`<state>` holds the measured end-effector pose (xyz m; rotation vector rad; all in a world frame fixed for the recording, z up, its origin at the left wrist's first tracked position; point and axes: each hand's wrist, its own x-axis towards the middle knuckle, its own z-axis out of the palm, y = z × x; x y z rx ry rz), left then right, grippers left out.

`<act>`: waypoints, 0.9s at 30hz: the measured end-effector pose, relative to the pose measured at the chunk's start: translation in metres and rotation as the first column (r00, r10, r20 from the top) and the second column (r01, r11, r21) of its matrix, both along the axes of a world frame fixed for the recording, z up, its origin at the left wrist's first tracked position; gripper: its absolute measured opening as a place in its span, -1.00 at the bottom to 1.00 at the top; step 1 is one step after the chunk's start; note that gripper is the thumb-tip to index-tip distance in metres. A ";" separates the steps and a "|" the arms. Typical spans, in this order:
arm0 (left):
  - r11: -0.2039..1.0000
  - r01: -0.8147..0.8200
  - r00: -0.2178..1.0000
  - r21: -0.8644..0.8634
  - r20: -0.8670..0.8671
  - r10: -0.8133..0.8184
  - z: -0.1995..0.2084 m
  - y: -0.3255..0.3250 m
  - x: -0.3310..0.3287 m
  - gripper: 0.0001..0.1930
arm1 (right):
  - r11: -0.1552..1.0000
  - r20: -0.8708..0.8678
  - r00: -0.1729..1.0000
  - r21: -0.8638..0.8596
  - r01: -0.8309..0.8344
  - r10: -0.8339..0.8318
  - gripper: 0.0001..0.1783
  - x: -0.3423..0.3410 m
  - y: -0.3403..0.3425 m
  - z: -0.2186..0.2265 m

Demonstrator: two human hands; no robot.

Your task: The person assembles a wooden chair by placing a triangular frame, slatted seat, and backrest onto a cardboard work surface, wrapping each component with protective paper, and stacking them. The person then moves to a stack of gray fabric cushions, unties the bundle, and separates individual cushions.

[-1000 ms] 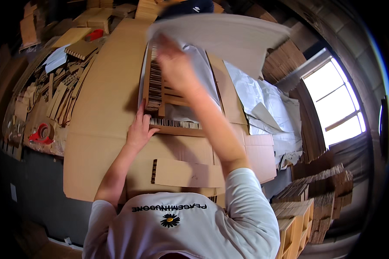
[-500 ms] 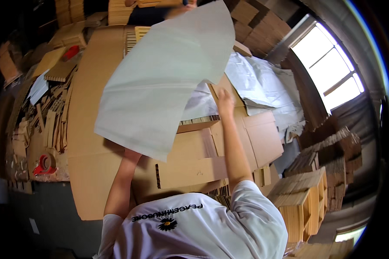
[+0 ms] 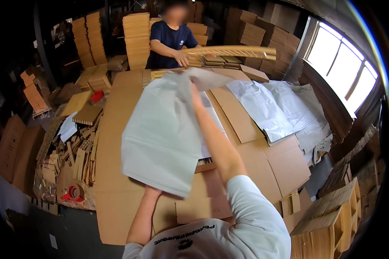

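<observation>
A large pale-white sheet (image 3: 160, 129), which looks like plastic film or a bag, is spread over the middle of the cardboard-covered table. My left hand (image 3: 152, 191) reaches under its near edge, and its fingers are hidden. Stretched forward, my right hand (image 3: 195, 89) is at the sheet's far end, where the material bunches and folds over it; the fingers there are covered too. Beneath the sheet, partly showing on its right side, lies a cardboard stack (image 3: 205, 165) with a white layer on top.
Crumpled white sheets (image 3: 285, 108) lie to the right beside flat cardboard (image 3: 287, 162). Across the table a co-worker (image 3: 170, 43) handles long, pale-brown strips (image 3: 233, 52). Cardboard scraps (image 3: 75, 155) and a red tape dispenser (image 3: 74, 193) are at left. A slatted stack (image 3: 324, 216) stands at lower right.
My right hand has gone from the cardboard's edge to the sheet's far end. The raised sheet has come down, folding at its far end. The view has tilted up, showing the co-worker.
</observation>
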<state>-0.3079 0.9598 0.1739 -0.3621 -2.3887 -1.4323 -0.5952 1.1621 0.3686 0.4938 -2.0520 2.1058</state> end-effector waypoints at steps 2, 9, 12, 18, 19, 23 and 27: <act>0.983 -0.076 0.993 -0.167 0.080 0.091 0.013 -0.001 0.004 -0.31 | 0.925 -0.011 0.977 -0.319 -0.207 0.215 -0.21 0.001 -0.090 0.032; 0.996 -0.077 0.992 0.034 0.104 0.073 0.024 0.014 0.006 -0.23 | 0.990 -0.022 0.990 0.026 -0.142 0.143 -0.13 -0.011 -0.317 0.050; 0.964 -0.105 0.962 -0.246 -0.273 0.035 -0.010 0.020 -0.008 -0.18 | 0.953 -0.085 0.987 0.281 -0.111 0.140 -0.17 0.001 -0.346 0.054; 0.948 -0.257 0.962 -0.187 -0.147 0.232 0.014 0.004 0.008 -0.09 | 0.755 -0.264 0.714 0.107 -0.647 0.649 -0.45 0.120 -0.303 0.141; 0.955 -0.244 0.970 -0.169 -0.021 0.244 0.017 0.001 0.010 -0.09 | 0.707 -0.286 0.653 0.159 -0.689 0.701 -0.48 0.153 -0.271 0.158; 0.965 -0.219 0.975 -0.143 -0.004 0.220 0.007 0.004 0.006 -0.05 | 0.839 -0.512 0.716 0.510 -0.192 0.475 -0.51 0.240 -0.106 0.141; 0.980 -0.188 0.981 -0.061 -0.057 0.185 0.020 0.011 0.004 -0.08 | 0.691 -0.430 0.903 0.651 0.314 -0.006 -0.38 0.274 -0.030 0.024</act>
